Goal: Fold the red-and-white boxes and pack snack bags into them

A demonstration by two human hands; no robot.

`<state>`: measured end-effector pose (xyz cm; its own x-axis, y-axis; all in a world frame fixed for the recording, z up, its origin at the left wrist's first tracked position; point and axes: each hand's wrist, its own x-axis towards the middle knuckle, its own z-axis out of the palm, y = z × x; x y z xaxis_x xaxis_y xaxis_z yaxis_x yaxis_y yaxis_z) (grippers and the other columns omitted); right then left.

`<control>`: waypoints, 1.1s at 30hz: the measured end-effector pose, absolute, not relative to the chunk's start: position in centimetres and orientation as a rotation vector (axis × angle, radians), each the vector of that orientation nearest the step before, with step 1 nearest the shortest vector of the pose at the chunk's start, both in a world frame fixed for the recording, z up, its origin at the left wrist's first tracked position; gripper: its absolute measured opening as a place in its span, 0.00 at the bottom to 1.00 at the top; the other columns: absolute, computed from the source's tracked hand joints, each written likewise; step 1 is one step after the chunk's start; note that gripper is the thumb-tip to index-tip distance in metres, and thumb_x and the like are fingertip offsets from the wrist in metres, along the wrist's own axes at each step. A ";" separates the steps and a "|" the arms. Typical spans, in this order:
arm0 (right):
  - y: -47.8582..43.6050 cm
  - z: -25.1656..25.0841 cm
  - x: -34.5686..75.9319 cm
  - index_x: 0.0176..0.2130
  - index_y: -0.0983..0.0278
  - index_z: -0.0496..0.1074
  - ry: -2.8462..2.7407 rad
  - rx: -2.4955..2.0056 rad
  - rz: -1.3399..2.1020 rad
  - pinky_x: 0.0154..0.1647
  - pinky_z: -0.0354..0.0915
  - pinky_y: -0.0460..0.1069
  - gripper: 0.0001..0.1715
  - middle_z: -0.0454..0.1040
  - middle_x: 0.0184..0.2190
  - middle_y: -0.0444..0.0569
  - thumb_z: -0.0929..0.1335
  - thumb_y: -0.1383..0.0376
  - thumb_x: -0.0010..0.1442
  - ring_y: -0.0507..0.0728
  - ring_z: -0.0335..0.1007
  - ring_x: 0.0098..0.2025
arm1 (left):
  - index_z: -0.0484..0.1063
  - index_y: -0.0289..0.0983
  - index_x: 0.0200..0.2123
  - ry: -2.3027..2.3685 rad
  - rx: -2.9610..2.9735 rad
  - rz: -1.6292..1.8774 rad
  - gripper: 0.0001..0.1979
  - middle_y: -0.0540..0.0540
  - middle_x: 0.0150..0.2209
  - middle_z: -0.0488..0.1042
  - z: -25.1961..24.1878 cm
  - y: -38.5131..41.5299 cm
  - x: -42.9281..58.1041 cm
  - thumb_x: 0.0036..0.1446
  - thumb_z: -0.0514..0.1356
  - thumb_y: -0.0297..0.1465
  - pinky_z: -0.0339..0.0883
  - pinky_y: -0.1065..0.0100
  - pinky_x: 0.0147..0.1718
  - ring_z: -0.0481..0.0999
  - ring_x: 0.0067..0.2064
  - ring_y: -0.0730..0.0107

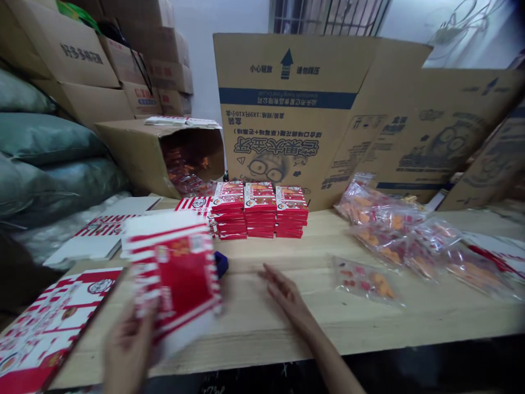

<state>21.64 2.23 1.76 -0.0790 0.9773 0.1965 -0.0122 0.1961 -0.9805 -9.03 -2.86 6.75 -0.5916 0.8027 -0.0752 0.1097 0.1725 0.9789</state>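
My left hand [133,339] grips a red-and-white striped printed carton sheet [186,273], blurred by motion and lifted above the table's left part. Behind it a dark blue object [220,264] shows in part; its kind is unclear. Over the middle of the wooden table, my right hand [285,293] has its fingers stretched out and nothing in it. To the right of that hand lies a clear plastic bag [365,282] with orange and red pieces inside. Beyond both hands stand three stacks of small red-and-white boxes [260,210].
A heap of similar clear bags [394,230] lies at the right. Printed flat sheets [61,323] are stacked at the left edge. An open carton [135,150] with more bags inside sits at the back left. Large cardboard panels [295,126] stand along the back.
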 end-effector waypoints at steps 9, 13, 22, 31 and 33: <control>-7.1 -2.6 21.9 0.48 0.59 0.83 -1.272 -1.191 1.429 0.59 0.70 0.65 0.28 0.83 0.49 0.56 0.73 0.43 0.58 0.70 0.78 0.54 | 0.67 0.46 0.64 1.475 2.077 1.222 0.26 0.40 0.63 0.71 0.8 -3.7 0.6 0.64 0.62 0.35 0.59 0.41 0.66 0.68 0.66 0.49; -8.3 -3.5 23.8 0.53 0.53 0.81 -1.497 -1.205 1.235 0.64 0.66 0.66 0.28 0.82 0.52 0.56 0.70 0.43 0.61 0.72 0.74 0.59 | 0.65 0.44 0.64 1.409 2.211 1.055 0.27 0.37 0.61 0.71 0.8 -3.3 0.6 0.64 0.63 0.32 0.67 0.45 0.61 0.70 0.63 0.49; -10.0 -4.8 24.6 0.53 0.49 0.80 -1.159 -1.126 1.590 0.59 0.70 0.66 0.32 0.82 0.52 0.52 0.77 0.43 0.51 0.70 0.79 0.54 | 0.68 0.41 0.37 1.031 2.084 0.875 0.03 0.48 0.36 0.75 1.7 -4.3 2.4 0.64 0.61 0.28 0.59 0.49 0.61 0.74 0.43 0.61; -9.9 -2.0 22.3 0.42 0.61 0.82 -0.958 -1.370 1.340 0.58 0.70 0.68 0.28 0.84 0.43 0.56 0.80 0.47 0.47 0.70 0.81 0.48 | 0.71 0.42 0.42 1.080 1.989 1.039 0.03 0.49 0.39 0.77 4.7 -3.6 3.2 0.66 0.62 0.32 0.53 0.50 0.66 0.74 0.48 0.62; -9.6 -1.0 22.3 0.43 0.62 0.81 -0.886 -1.361 1.371 0.56 0.72 0.66 0.28 0.85 0.42 0.55 0.81 0.49 0.47 0.69 0.82 0.47 | 0.70 0.42 0.49 1.175 2.016 1.202 0.11 0.45 0.46 0.77 4.4 -3.6 3.3 0.64 0.64 0.34 0.50 0.47 0.68 0.73 0.54 0.58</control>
<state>22.27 -9.61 -1.01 0.0991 0.9559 -0.2764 -0.1410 -0.2614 -0.9549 3.30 -3.61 4.41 0.2331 0.8688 0.4368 0.4169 -0.4951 0.7623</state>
